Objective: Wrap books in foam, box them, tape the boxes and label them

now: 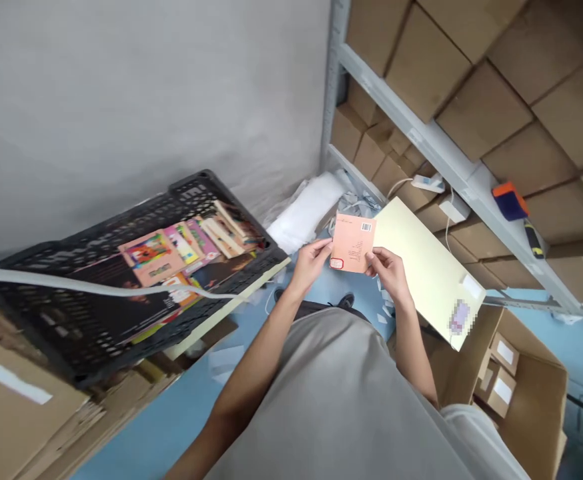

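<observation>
A thin pink booklet (352,241) with a barcode at its upper right and a red-outlined mark at its lower left is held up in front of the body. My left hand (313,264) pinches its left edge. On its lower right edge, my right hand (387,268) is closed, thumb on the near face. To the left, a black plastic crate (84,363) holds several colourful books, among them a pink one (152,256) lying beside a purple one (200,241).
A cream board (421,260) lies right of the hands, beneath shelves (411,127) of cardboard boxes. An open carton (534,393) with small boxes stands at the lower right. White wrapping (307,210) lies beyond the hands. A pale cable (96,287) crosses the crate.
</observation>
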Demonstrator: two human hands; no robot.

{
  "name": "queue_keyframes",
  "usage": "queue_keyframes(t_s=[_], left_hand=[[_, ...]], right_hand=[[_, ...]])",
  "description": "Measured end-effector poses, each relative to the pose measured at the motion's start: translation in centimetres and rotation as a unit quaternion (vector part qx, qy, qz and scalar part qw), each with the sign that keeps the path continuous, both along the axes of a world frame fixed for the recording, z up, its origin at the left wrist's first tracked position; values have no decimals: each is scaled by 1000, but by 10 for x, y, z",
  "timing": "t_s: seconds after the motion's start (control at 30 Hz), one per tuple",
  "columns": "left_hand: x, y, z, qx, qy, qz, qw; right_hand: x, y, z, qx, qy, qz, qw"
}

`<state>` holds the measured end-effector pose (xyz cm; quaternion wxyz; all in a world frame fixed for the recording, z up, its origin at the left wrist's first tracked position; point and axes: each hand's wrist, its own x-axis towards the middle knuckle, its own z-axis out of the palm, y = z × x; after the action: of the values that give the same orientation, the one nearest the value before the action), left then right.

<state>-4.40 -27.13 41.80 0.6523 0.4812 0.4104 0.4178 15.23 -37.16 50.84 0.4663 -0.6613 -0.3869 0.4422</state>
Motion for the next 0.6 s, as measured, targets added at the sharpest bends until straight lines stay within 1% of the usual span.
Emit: queue_keyframes(t_s=[0.17, 0.23, 0.3, 0.37, 0.43, 0.5, 0.6], left_hand=[[99, -44, 1, -45, 21, -42, 998], [132, -61, 1, -38, 38, -65, 996], [158, -76, 1, -19, 54, -91, 994], [178, -88, 2, -3, 71, -107, 992], [193, -96, 3, 0, 90, -127, 988], [205, -101, 7, -7, 98, -174, 980], [219, -103, 14, -13, 81, -241, 967]], right_hand=[[80, -68, -14, 12, -43, -102, 994], [108, -94, -21, 2, -59, -151, 987], [129, -118, -29, -10, -59, -194, 979], [144, -137, -36, -4, -40, -224, 974], [153, -151, -44, 27, -18, -255, 966], [159, -161, -49, 56, -14, -300, 952], [166, -170, -52, 54, -37, -339, 938]])
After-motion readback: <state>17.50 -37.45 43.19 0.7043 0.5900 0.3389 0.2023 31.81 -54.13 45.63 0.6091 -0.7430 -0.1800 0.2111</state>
